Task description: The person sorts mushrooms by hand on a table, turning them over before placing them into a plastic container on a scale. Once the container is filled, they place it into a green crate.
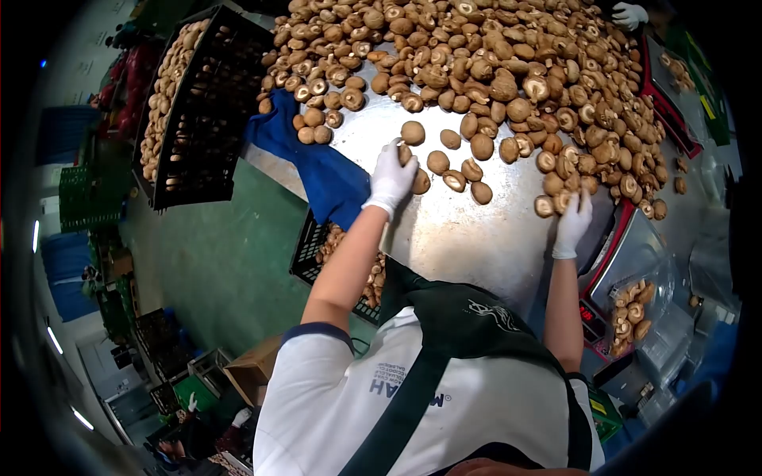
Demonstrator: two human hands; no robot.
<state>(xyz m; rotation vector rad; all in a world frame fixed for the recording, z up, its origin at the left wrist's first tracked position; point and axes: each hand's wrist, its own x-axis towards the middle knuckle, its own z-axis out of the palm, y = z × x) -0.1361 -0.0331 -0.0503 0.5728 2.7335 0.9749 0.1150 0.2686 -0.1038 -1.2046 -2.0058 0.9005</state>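
My left hand [390, 179], in a white glove, is closed around a brown shiitake mushroom [404, 154] over the steel table [444, 230]. Another mushroom [421, 183] lies right beside its fingers. My right hand [572, 224], also gloved in white, has its fingertips at the near edge of the big pile of shiitake mushrooms [476, 59]. Its thumb and fingers are on a mushroom [561, 201] there, partly hidden by the fingers. Between my hands several loose mushrooms [454, 181] lie on the metal, some with stems up.
A blue cloth [317, 170] hangs over the table's left edge. Black crates [206, 119] of mushrooms stand left and below. On the right are red scales [607, 250], one bearing a packed tray of mushrooms [631, 317]. Another person's gloved hand [629, 15] is at the far right.
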